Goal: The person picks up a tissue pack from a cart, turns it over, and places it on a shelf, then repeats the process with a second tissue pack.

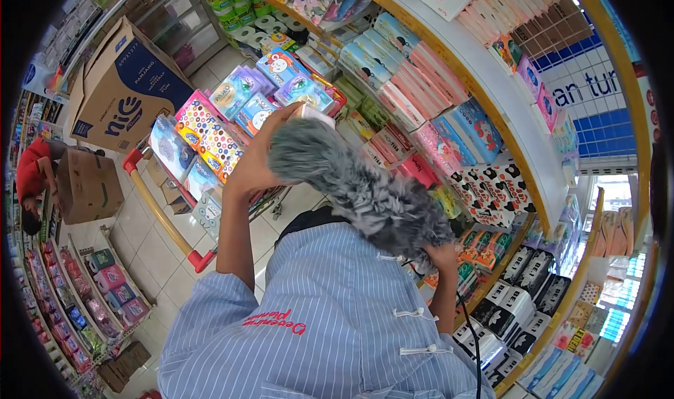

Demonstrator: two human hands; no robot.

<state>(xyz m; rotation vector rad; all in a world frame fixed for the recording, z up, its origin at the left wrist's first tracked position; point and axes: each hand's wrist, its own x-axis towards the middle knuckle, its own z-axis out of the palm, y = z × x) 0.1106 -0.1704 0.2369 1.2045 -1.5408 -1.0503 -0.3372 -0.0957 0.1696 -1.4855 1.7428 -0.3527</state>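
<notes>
Grey furry cover [365,188] gripped by both hands [256,164] [442,258] (fingers curled)

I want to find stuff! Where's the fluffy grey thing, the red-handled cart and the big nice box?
Fluffy grey thing [365,188], head view, middle of its fur.
Cart [163,216], head view, its handle bar.
Big box [130,93], head view, its printed side.

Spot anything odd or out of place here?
Yes: a grey furry mic cover, held at both ends by the left hand and right hand, looks foreign among the shelved tissue packs. Also, the cardboard box sits tilted on the loaded cart.
</notes>
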